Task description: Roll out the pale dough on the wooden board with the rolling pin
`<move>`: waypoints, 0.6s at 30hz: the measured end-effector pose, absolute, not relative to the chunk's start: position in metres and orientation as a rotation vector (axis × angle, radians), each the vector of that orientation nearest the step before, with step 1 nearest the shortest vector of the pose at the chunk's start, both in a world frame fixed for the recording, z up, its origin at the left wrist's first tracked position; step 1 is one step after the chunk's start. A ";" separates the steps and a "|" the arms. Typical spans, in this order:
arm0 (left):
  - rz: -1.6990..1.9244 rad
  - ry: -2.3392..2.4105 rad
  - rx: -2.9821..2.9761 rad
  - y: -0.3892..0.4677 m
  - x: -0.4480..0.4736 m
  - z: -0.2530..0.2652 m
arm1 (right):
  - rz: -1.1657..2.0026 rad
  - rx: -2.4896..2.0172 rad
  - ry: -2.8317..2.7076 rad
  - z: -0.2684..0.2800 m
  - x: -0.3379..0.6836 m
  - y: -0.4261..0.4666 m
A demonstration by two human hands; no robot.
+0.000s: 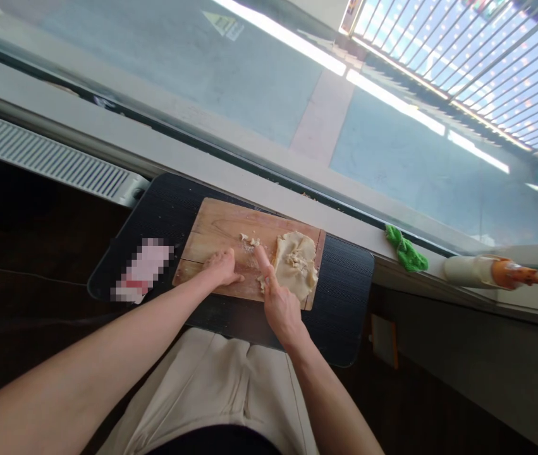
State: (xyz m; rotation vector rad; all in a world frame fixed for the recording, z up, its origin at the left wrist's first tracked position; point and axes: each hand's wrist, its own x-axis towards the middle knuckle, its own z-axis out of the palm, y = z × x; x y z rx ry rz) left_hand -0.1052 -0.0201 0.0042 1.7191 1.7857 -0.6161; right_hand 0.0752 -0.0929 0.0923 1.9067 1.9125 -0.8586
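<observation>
A wooden cutting board (221, 221) lies on a small black table. On its right part is a flat, pale sheet of dough (304, 243) with a straight left edge and small dough pieces on top. My left hand (224, 266) rests on the board left of the middle, its thumb apart from the fingers and nothing seen in it. My right hand (281, 306) is closed on a short, flat, pinkish blade-like tool (262, 258), whose exact kind I cannot make out. The tool points away from me, just left of the dough. Dough scraps (251, 240) lie beyond its tip.
The black table (339, 291) stands against a window sill (363, 234). On the sill lie a green cloth (406, 248) and a whitish bottle with an orange-brown top (480, 272). A blurred-out item (144, 268) lies at the table's left. A radiator (50, 148) runs under the sill.
</observation>
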 end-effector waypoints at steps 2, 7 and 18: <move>-0.625 1.790 1.706 -0.020 -0.105 0.005 | -0.858 1.902 1.931 0.091 0.070 -0.082; -0.599 1.799 1.698 -0.020 -0.105 0.004 | -0.862 1.838 1.914 0.095 0.080 -0.088; -0.558 1.812 1.656 -0.022 -0.108 0.005 | -0.877 1.767 1.970 0.099 0.063 -0.080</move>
